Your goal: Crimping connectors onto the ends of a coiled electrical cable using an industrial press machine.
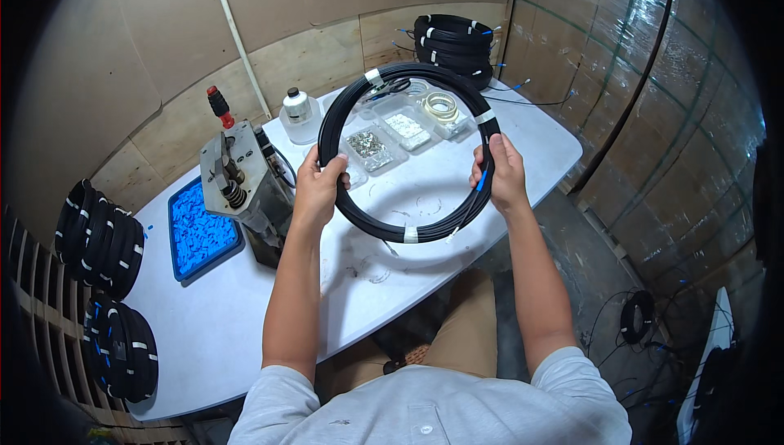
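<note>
A black cable coil (390,229), bound by three white tape bands, is held up above the white table (245,314). My left hand (316,186) grips the coil's left side. My right hand (500,172) grips its right side, where a blue cable end shows under the thumb. Through the ring I see clear trays of small metal parts (371,149) and a roll of clear tape (442,107) lying on the table.
A grey metal press tool with a red handle (241,175) stands left of my hands, beside a blue tray of small blue pieces (198,233) and a small bottle (298,108). Stacked black coils sit at the table's far end (453,45) and on the left rack (102,241). Another coil lies on the floor (637,317).
</note>
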`<state>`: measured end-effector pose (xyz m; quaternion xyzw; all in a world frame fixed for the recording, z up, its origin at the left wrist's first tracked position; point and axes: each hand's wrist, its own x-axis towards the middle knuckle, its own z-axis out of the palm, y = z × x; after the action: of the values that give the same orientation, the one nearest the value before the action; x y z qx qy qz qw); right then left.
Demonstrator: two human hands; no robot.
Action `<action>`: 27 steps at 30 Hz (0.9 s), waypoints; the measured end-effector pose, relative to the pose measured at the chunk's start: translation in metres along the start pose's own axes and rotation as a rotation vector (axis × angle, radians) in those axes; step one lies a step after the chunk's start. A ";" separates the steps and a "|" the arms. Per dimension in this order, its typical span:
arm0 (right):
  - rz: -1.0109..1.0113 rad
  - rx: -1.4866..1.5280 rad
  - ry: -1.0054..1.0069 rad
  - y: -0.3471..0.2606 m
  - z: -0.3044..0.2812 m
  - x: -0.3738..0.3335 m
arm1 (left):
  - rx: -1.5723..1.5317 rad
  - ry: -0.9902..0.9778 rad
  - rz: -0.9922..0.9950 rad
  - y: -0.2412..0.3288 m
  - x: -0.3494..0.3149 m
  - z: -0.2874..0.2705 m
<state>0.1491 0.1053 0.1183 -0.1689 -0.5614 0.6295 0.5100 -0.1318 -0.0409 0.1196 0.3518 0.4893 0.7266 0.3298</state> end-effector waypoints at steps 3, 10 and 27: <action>0.033 0.013 0.019 0.012 -0.011 0.003 | -0.037 0.016 0.020 -0.008 0.005 0.000; -0.568 -0.881 0.127 -0.020 0.044 -0.005 | -0.117 0.058 0.012 0.000 -0.004 0.015; 0.207 -0.549 -0.539 0.054 0.105 0.004 | -0.333 -0.063 -0.035 0.006 -0.016 0.034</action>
<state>0.0405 0.0605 0.1048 -0.1834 -0.8025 0.5258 0.2143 -0.0958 -0.0397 0.1313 0.3064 0.3578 0.7804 0.4113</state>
